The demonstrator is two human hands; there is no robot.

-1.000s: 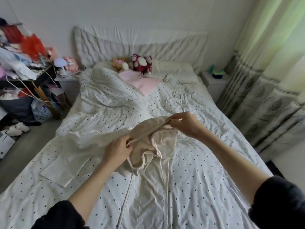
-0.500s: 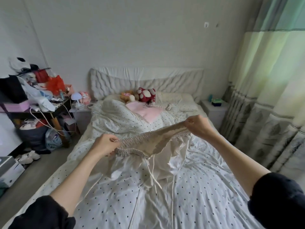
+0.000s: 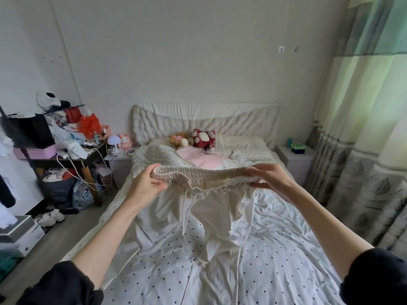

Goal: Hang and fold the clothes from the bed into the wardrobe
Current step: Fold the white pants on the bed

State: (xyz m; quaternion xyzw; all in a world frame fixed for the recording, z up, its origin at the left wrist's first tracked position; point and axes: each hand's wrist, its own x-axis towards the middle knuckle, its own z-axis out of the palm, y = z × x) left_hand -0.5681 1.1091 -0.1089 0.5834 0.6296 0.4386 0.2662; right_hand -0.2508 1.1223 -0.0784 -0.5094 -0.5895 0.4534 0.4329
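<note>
The left hand (image 3: 146, 186) and the right hand (image 3: 269, 179) each pinch one end of the gathered elastic waistband (image 3: 204, 176) of a pair of cream trousers (image 3: 217, 216), fingers curled over the top edge and thumbs beneath. Stretched between the two hands, the waistband runs left to right, held up above the bed (image 3: 286, 249). The trousers hang down from it toward the person, their length running from waistband to legs, the lower part lying on the dotted duvet. Drawstrings (image 3: 187, 208) dangle from the front. Beside the bed, a dark basket (image 3: 58, 190) under the cluttered side table (image 3: 88, 154) holds bundled items.
</note>
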